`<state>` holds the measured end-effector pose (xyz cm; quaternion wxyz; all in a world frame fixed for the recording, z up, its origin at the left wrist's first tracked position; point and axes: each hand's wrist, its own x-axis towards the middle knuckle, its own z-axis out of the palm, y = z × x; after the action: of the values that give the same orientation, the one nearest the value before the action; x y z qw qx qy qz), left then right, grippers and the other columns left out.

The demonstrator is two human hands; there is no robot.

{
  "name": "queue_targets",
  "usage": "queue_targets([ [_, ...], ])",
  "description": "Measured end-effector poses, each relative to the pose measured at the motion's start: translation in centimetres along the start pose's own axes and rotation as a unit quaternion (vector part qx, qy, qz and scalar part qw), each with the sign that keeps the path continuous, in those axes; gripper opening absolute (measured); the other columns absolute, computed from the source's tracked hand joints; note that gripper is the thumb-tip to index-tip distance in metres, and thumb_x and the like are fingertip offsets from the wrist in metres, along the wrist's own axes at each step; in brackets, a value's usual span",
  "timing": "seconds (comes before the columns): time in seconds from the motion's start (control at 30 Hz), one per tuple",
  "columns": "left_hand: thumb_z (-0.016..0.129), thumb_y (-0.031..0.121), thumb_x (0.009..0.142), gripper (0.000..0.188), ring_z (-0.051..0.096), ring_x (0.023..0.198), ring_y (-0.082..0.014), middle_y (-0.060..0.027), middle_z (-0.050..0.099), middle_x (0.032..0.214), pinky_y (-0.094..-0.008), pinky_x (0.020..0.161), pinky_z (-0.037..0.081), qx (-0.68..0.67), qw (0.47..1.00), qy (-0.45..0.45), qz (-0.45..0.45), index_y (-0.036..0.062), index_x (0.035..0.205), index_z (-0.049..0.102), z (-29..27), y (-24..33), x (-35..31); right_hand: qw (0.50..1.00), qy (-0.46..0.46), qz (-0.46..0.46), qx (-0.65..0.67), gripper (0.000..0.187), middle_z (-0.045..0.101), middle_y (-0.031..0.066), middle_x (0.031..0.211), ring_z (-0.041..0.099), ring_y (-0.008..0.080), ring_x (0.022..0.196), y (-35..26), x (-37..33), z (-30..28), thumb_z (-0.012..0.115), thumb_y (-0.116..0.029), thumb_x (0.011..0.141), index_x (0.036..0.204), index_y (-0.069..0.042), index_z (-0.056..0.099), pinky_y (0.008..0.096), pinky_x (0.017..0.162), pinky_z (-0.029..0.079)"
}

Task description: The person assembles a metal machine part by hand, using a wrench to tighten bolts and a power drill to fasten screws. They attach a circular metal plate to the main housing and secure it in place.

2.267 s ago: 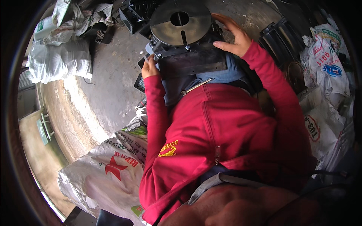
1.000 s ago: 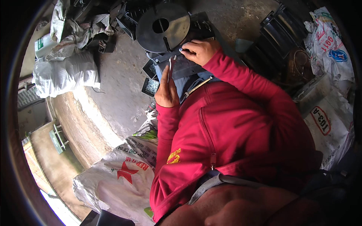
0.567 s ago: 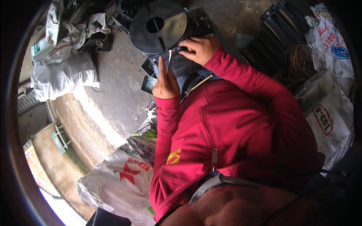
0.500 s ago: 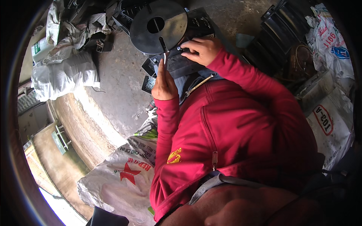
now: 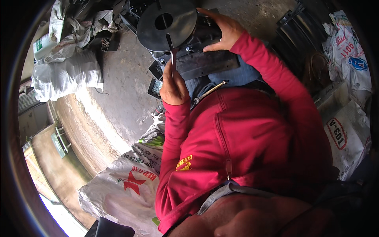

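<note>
A black round disc (image 5: 183,23) with a centre hole and a slot lies on a dark metal base (image 5: 209,63) in front of me. My left hand (image 5: 173,89) is closed on a slim wrench (image 5: 174,58), whose far end stands at the disc's slot. A bolt (image 5: 188,49) sticks out at the base's near side. My right hand (image 5: 229,31) is open above the base's right part, thumb and fingers wide apart. Its fingertips are close to the disc's right edge; I cannot tell if they touch. Another wrench (image 5: 211,90) lies across my lap.
Small trays of hardware (image 5: 155,87) stand left of the base. White plastic bags (image 5: 67,77) are piled at the far left, and a printed white sack (image 5: 122,189) is near my left elbow. Black curved parts (image 5: 302,33) and more sacks (image 5: 349,55) stand on the right.
My right hand has left the bolt, moving up and right, and its fingers have spread. My left hand stays near the slot with its wrench, which has tilted slightly.
</note>
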<state>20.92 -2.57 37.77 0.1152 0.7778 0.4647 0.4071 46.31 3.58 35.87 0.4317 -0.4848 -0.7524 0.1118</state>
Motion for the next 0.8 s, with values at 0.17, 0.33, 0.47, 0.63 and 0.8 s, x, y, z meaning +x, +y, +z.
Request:
queue_targets([
  [0.17,0.048,-0.005,0.091,0.051,0.069,0.081,-0.0215,-0.0212,0.067,0.11,-0.0328,0.066,0.053,0.054,0.997,-0.038,-0.027,0.0049,0.141,0.044,0.2,-0.2,0.5,0.999,0.042,-0.023,-0.006,0.106,0.056,0.0139,0.127,0.057,0.0353,0.11,0.2,0.6,1.6,0.09,-0.035,0.054,0.143,-0.017,0.036,0.0432,0.095,0.047],
  [0.33,0.04,-0.011,0.09,0.052,0.059,0.117,-0.0263,-0.0246,0.054,0.133,-0.0325,0.094,0.048,-0.071,0.997,0.012,0.028,-0.0026,0.142,0.04,-0.1,-0.1,2.1,0.999,0.051,-0.009,0.001,0.102,0.056,0.0137,0.127,0.056,0.0348,0.112,-0.1,0.5,1.7,0.09,-0.034,0.054,0.141,-0.016,0.039,0.0427,0.097,0.045],
  [0.47,0.057,-0.006,0.082,0.062,0.05,0.045,-0.0273,-0.0129,0.053,0.059,-0.0366,0.048,0.043,0.047,0.999,-0.012,0.009,0.0163,0.139,0.051,2.3,-1.8,0.8,0.999,0.05,-0.014,-0.008,0.098,0.056,0.0143,0.126,0.056,0.0348,0.111,-0.3,0.4,1.6,0.09,-0.035,0.056,0.139,-0.013,0.041,0.0419,0.097,0.045],
  [0.63,0.05,-0.009,0.087,0.054,0.062,0.068,-0.0182,-0.0171,0.06,0.106,-0.0271,0.062,0.049,0.003,0.999,-0.007,0.033,0.0053,0.139,0.048,-1.0,0.3,2.4,0.998,0.059,-0.026,-0.011,0.097,0.058,0.0164,0.121,0.058,0.0347,0.11,0.0,0.3,1.4,0.09,-0.038,0.057,0.137,-0.009,0.044,0.0407,0.095,0.047],
  [0.8,0.057,-0.004,0.085,0.056,0.054,0.047,-0.024,-0.0119,0.059,0.065,-0.0351,0.047,0.042,0.052,0.998,-0.028,-0.014,0.0175,0.137,0.054,2.6,-2.2,-0.1,0.999,0.039,-0.006,-0.014,0.096,0.057,0.0148,0.124,0.057,0.0338,0.111,-0.8,0.1,1.4,0.09,-0.037,0.056,0.137,-0.012,0.044,0.0415,0.096,0.046],
])
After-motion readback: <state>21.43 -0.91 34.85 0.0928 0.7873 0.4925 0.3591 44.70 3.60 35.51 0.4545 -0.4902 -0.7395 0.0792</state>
